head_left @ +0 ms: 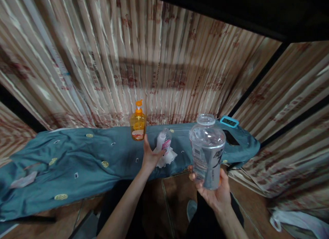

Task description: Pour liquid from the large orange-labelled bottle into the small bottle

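Note:
My right hand [214, 194] is wrapped round the lower part of a large clear plastic bottle [207, 153], which has a grey label and an uncapped mouth and is held upright off the cloth. My left hand [152, 156] has its thumb and fingers apart, beside a small clear bottle [163, 140] with a pink and white label. Whether the fingers touch that bottle is hard to tell. It stands at a crumpled white tissue [168, 158]. Behind my left hand stands an orange pump bottle [138, 124].
A teal patterned cloth [118, 163] covers the long narrow surface. At its right end lie a blue-framed digital clock [229, 121] and a dark phone [231, 138]. Pleated curtains [159, 67] hang behind. A white bag [295, 222] lies at the lower right.

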`<state>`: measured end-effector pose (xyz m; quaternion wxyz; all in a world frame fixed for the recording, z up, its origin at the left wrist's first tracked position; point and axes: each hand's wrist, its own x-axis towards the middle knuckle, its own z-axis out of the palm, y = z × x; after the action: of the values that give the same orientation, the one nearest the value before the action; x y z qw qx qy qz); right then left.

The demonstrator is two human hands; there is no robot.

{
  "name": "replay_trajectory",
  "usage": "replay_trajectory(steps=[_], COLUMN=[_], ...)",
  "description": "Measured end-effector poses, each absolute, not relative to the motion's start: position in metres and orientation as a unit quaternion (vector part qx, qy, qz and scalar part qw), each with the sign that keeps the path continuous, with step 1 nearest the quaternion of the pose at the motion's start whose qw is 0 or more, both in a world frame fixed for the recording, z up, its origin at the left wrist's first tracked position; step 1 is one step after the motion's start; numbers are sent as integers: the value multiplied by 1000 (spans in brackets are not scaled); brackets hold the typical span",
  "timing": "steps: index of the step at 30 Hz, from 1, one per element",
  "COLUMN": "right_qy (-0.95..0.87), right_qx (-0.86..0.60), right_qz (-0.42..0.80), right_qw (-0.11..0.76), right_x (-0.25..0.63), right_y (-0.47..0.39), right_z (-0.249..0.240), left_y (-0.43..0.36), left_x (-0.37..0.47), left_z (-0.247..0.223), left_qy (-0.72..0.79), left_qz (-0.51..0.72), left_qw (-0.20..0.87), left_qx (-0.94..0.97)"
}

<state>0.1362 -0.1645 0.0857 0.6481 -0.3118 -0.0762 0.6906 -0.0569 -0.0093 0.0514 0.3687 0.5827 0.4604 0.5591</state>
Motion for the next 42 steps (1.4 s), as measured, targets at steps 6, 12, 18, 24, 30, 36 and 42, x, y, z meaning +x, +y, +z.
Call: replay_trajectory(steps=[6, 12, 18, 24, 30, 36, 42], right_qy=[-75, -77, -67, -59, -60, -58, -51], right_qx=[-347, -372, -394, -408, -424, -435, -439], right_qz=[672, 674, 680, 666, 649, 642, 635], right_qw=[650, 634, 614, 621, 628, 629, 634], right_x=[165, 179, 179, 178, 178, 178, 181], right_y=[-132, -120, -123, -125, -128, -129, -130], right_z=[80, 47, 31, 32, 33, 33, 34], left_y=[19, 24, 20, 16, 16, 18, 19], left_x=[-24, -22, -26, -25, -27, -32, -33], left_z=[29, 17, 17, 15, 16, 18, 12], left_qy=[447, 456, 458, 436, 421, 406, 424], left_qz=[526, 511, 499, 491, 505, 515, 497], left_qw=[406, 389, 388, 367, 347, 316, 316], left_qx=[599, 617, 625, 659, 668, 686, 688])
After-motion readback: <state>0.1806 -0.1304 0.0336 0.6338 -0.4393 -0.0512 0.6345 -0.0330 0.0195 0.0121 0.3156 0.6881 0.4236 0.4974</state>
